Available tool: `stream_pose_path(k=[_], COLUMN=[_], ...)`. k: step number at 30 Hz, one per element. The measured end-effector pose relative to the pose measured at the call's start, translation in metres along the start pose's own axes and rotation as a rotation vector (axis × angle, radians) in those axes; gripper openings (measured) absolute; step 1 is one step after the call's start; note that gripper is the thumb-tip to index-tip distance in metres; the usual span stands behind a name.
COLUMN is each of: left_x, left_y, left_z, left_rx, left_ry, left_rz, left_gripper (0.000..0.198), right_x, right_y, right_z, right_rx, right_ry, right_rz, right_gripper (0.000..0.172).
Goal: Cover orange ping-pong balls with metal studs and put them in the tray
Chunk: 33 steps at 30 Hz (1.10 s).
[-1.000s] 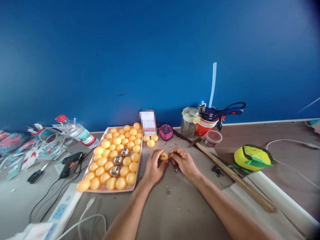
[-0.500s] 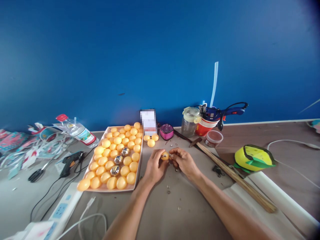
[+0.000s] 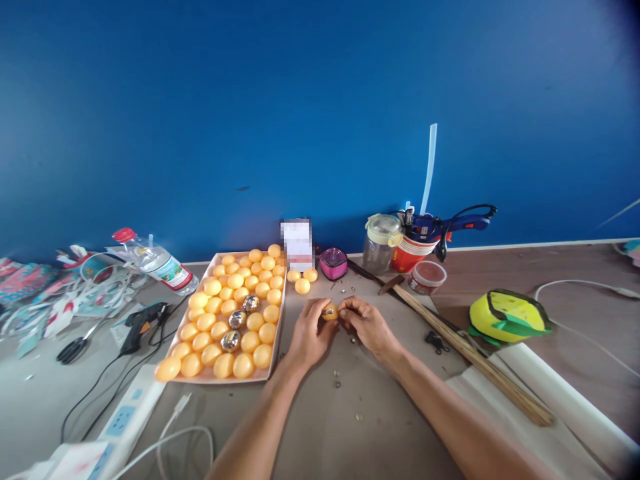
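My left hand (image 3: 314,332) is closed round an orange ping-pong ball (image 3: 329,311), holding it a little above the table. A dark mark or opening shows on the ball's upper face; its detail is too small to tell. Fingertips of my right hand (image 3: 365,325) are pinched together at the ball's right side, and whatever they hold is hidden. To the left, a shallow white tray (image 3: 277,357) is filled with orange balls and three shiny silver balls (image 3: 231,341). Three loose orange balls (image 3: 302,286) sit beyond my hands. Small metal bits (image 3: 337,384) lie on the table.
A pink box (image 3: 333,263), a lidded jar (image 3: 381,247) and red cups (image 3: 411,255) stand at the back. A wood-handled hammer (image 3: 475,357) lies to the right, near a yellow pouch (image 3: 507,317). Left are a glue gun (image 3: 140,327), bottle (image 3: 167,267) and power strip (image 3: 123,420).
My right fingertips have shifted slightly and closed in against the right side of the ball. My left hand and the ball stay in about the same place.
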<state>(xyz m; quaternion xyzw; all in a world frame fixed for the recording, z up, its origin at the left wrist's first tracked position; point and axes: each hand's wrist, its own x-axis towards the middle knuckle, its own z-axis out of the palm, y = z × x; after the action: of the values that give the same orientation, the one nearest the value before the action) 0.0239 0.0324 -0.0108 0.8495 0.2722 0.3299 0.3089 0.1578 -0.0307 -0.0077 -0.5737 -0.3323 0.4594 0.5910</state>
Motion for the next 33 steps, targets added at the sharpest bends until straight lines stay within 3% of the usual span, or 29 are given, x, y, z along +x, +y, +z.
stream_pose_path(k=[33], left_x=[-0.0014], left_y=[-0.0029], left_z=[0.0012], left_rx=[0.007], left_ry=[-0.034], left_rz=[0.024], left_gripper=[0.036], right_x=[0.0007], right_y=[-0.0014], right_z=[-0.0018], right_rx=[-0.024], right_ry=[-0.098], right_rz=[0.066], right_gripper=[0.014])
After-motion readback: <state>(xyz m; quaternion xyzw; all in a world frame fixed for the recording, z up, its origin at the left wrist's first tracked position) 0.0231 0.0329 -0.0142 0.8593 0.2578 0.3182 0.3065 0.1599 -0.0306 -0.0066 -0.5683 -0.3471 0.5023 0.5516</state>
